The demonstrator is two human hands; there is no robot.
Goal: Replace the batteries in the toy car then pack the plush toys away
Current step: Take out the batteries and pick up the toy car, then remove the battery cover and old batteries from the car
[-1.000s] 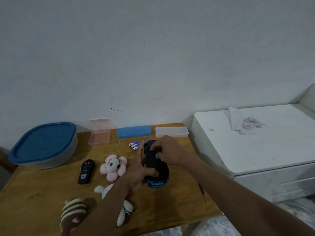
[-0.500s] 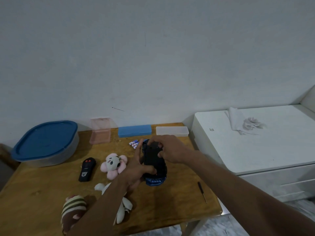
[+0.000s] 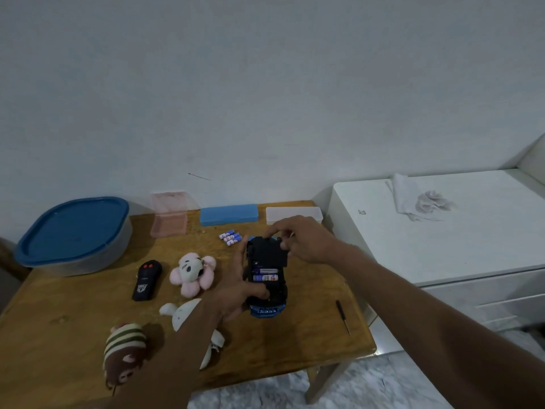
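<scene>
The blue toy car point(image 3: 267, 309) lies upside down above the wooden table point(image 3: 59, 305), with my left hand point(image 3: 236, 293) gripping its left side. Its battery bay is exposed, showing two batteries point(image 3: 265, 275). My right hand point(image 3: 306, 243) pinches the black battery cover point(image 3: 267, 252) at the car's far end. Several loose batteries point(image 3: 231, 238) lie just beyond the car. A pink plush point(image 3: 191, 270), a white plush point(image 3: 184, 315) partly under my left arm, and a brown striped plush point(image 3: 125, 346) rest on the table to the left.
A black remote point(image 3: 146, 280) lies left of the pink plush and a small screwdriver point(image 3: 343, 315) right of the car. A blue-lidded tub point(image 3: 73, 231), pink box point(image 3: 168, 219), blue case point(image 3: 228, 214) and clear case point(image 3: 292, 214) line the back. A white cabinet point(image 3: 442, 231) stands at the right.
My right hand has drawn back toward the car's far end with the black cover, and the batteries in the bay now show. My left hand keeps its hold.
</scene>
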